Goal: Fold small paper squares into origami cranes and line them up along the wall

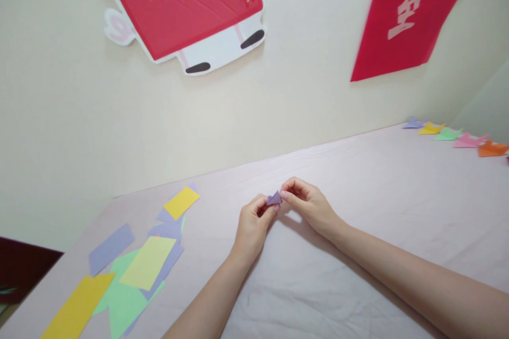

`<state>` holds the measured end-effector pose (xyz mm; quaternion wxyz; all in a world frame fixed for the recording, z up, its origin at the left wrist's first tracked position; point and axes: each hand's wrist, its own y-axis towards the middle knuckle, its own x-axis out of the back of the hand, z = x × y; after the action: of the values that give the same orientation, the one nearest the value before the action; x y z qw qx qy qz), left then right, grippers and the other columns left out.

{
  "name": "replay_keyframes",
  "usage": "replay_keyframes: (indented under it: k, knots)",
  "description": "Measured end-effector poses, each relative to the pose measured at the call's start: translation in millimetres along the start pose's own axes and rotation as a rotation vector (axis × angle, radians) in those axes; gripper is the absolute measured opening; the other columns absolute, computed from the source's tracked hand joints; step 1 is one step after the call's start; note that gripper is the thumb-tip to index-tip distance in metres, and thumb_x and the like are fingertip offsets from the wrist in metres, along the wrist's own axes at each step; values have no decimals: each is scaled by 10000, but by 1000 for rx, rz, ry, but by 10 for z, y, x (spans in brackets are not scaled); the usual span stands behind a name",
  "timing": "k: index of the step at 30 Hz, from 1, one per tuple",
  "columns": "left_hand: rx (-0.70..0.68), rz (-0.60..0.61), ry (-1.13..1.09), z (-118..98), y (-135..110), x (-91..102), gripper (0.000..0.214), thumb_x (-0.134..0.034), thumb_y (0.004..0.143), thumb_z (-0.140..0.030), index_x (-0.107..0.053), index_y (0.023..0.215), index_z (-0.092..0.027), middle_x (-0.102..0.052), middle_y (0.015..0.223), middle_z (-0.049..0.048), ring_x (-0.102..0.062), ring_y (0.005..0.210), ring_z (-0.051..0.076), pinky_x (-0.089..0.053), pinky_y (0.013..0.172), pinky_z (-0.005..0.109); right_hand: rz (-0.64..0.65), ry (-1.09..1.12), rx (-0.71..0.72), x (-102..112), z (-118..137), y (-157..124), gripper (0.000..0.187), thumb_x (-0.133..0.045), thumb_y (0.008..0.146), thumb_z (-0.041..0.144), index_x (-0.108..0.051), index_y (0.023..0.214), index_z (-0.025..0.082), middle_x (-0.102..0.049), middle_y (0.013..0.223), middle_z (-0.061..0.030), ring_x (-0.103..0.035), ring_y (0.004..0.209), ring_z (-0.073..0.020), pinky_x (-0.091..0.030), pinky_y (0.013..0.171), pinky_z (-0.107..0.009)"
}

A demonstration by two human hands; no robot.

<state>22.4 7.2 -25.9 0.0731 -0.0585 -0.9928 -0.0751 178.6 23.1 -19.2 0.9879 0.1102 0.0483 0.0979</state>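
A small purple folded paper with a pointed tip is held up just above the cloth, between my two hands. My left hand pinches its lower left part between thumb and fingers. At its right edge my right hand is closed, thumb and forefinger together against the paper. The fingertips hide part of the folds.
Loose paper sheets lie to the left, among them a yellow sheet, a purple sheet and a green sheet. Several folded paper pieces, one of them orange, line the far right edge. The pale cloth meets a wall.
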Motion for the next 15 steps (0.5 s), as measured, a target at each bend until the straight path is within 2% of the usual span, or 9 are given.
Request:
replay_keyframes:
  k: [3, 6, 10, 15]
  knots:
    - [-2, 0, -5, -1, 0, 3, 142, -610, 793, -278, -653, 719, -165, -575, 717, -1, -506, 706, 150, -381, 639, 237, 25, -93, 43, -11, 36, -19, 144, -641, 816, 333, -621, 780, 194, -606, 735, -1, -542, 708, -157, -425, 683, -285]
    - [0, -5, -14, 3, 1, 6, 155, -599, 797, -290, -657, 729, -163, -592, 714, 3, -517, 689, 148, -383, 619, 232, -13, -193, 113, -17, 71, -36, 91, -635, 809, 284, -614, 770, 205, -589, 723, 4, -522, 693, -154, -417, 676, -284]
    - [-3, -17, -29, 12, 3, 8, 150, -604, 779, -277, -663, 700, -164, -608, 687, -1, -530, 681, 147, -394, 634, 233, -36, -279, 181, -19, 90, -49, 84, -632, 806, 254, -582, 752, 214, -565, 693, 11, -506, 660, -151, -409, 649, -280]
    - [3, -19, -52, 13, 2, 7, 141, -596, 764, -260, -700, 775, -166, -630, 700, 3, -555, 696, 156, -421, 665, 243, -15, -350, 271, -18, 98, -59, 91, -614, 818, 209, -586, 732, 213, -553, 713, 2, -510, 692, -161, -402, 659, -288]
